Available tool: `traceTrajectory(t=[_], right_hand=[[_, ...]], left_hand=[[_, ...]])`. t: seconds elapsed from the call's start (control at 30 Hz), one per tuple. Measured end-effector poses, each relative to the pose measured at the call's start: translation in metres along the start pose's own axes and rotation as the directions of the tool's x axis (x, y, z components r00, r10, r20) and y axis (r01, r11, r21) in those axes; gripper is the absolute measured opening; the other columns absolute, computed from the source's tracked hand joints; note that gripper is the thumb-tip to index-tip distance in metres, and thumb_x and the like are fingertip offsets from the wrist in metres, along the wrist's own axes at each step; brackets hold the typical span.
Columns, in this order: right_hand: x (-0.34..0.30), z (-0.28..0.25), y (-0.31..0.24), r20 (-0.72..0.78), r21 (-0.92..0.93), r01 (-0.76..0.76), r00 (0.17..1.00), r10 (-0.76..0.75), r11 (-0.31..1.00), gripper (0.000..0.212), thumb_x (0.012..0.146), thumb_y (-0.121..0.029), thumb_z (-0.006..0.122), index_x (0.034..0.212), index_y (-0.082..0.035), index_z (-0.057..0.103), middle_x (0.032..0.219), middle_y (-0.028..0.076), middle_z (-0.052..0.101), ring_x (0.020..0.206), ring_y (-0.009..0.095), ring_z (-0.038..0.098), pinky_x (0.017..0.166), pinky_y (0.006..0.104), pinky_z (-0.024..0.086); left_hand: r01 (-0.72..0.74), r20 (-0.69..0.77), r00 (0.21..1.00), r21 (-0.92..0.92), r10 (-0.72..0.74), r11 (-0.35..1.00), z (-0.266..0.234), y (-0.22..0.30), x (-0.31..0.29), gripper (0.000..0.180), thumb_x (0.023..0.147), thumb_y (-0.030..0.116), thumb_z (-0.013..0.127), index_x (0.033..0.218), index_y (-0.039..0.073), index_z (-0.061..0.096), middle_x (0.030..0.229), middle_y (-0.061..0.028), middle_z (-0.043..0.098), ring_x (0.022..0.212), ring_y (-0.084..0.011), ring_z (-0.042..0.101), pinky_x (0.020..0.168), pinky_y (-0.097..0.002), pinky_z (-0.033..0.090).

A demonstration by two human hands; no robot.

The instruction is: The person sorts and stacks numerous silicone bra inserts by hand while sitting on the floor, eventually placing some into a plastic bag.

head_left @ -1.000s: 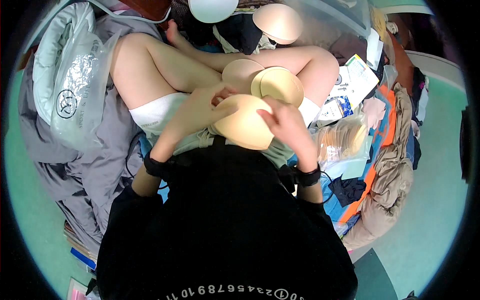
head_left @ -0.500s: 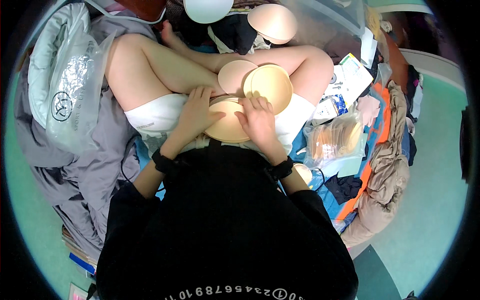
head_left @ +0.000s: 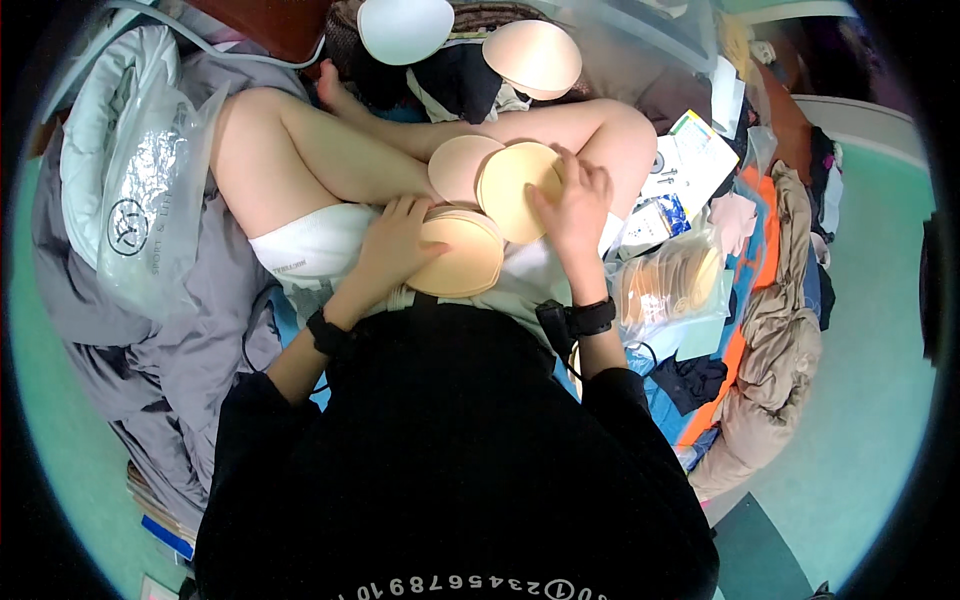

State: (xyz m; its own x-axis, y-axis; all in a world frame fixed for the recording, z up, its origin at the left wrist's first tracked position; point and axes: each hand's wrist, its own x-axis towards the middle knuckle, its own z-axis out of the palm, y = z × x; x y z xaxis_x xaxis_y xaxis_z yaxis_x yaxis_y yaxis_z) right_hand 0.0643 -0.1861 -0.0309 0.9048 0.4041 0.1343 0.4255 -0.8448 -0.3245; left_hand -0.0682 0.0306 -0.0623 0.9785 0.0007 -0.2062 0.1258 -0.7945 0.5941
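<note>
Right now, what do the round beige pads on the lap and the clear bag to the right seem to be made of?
The beige pads look like soft moulded foam with a matte fabric skin: domed, thin-edged, no shine. The left hand rests on the stack; the right hand touches one pad. The clear bag is probably thin glossy plastic film: it wrinkles, shines, and shows more pads inside.

Even indoor light, fairly bright in the centre, source not visible. Soft shadows only, under the bent legs and beneath the stack of foam pads [head_left: 455,255]. Glare on the crinkled clear plastic bag [head_left: 150,200] at left and on the white cup [head_left: 405,28] at top. Black top [head_left: 450,470] is underexposed, no detail. Strong fisheye: black vignette ring, green floor [head_left: 870,420] curves at the rim, edges soft and stretched. Centre sharp, no obvious motion blur on hands.
</note>
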Motion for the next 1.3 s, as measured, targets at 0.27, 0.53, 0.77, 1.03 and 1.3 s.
traceTrajectory(t=[0.27,0.53,0.77,1.03,1.3], right_hand=[[-0.003,-0.02,0.009,0.088,0.515,-0.266,0.962,0.258,0.815,0.056,0.079,-0.007,0.064,0.132,-0.007,0.045,0.106,0.025,0.064,0.096,0.035,0.064,0.085,0.0419,0.05],[-0.027,-0.074,0.029,-0.243,0.746,-0.208,0.8,0.549,0.633,0.048,0.09,-0.011,0.063,0.13,0.002,0.04,0.119,0.012,0.054,0.108,0.018,0.052,0.094,0.0302,0.042],[-0.046,-0.067,0.014,-0.307,0.683,-0.227,0.774,0.554,0.695,0.04,0.095,-0.013,0.056,0.129,0.003,0.042,0.121,0.016,0.053,0.111,0.02,0.051,0.096,0.0315,0.04],[-0.072,-0.042,0.07,-0.263,0.636,-0.256,0.815,0.517,0.728,0.022,0.096,-0.011,0.055,0.114,0.002,0.061,0.093,0.002,0.065,0.082,0.006,0.057,0.073,0.02,0.044],[-0.062,-0.065,0.06,0.088,0.996,-0.067,0.758,0.646,-0.057,0.012,0.098,-0.007,0.049,0.107,-0.004,0.056,0.094,0.004,0.065,0.08,0.011,0.062,0.073,0.0243,0.05]], left_hand=[[-0.045,0.01,0.999,0.007,0.045,0.999,-0.013,0.01,0.009,0.052,0.078,0.031,0.069,0.119,0.003,0.052,0.114,-0.0161,0.057,0.106,-0.0347,0.055,0.09,-0.0412,0.045],[0.009,0.093,0.989,-0.803,0.111,0.596,-0.032,0.112,0.072,0.042,0.1,0.029,0.046,0.132,0.002,0.044,0.124,-0.0119,0.054,0.116,-0.0215,0.051,0.099,-0.0335,0.04],[0.036,0.06,0.99,-0.982,0.126,0.185,-0.006,0.165,0.089,0.05,0.103,0.036,0.039,0.138,0.0,0.038,0.131,-0.0111,0.049,0.121,-0.0151,0.045,0.102,-0.0289,0.036],[0.263,0.268,0.963,-0.957,0.024,0.126,-0.02,0.144,0.092,0.057,0.101,0.045,0.038,0.134,0.0,0.044,0.126,-0.0102,0.055,0.114,-0.0156,0.054,0.097,-0.0307,0.043],[0.296,0.296,0.955,-0.955,-0.007,0.004,-0.018,0.146,0.087,0.061,0.101,0.052,0.034,0.132,0.001,0.047,0.126,-0.0101,0.056,0.115,-0.0156,0.054,0.096,-0.0313,0.044]])
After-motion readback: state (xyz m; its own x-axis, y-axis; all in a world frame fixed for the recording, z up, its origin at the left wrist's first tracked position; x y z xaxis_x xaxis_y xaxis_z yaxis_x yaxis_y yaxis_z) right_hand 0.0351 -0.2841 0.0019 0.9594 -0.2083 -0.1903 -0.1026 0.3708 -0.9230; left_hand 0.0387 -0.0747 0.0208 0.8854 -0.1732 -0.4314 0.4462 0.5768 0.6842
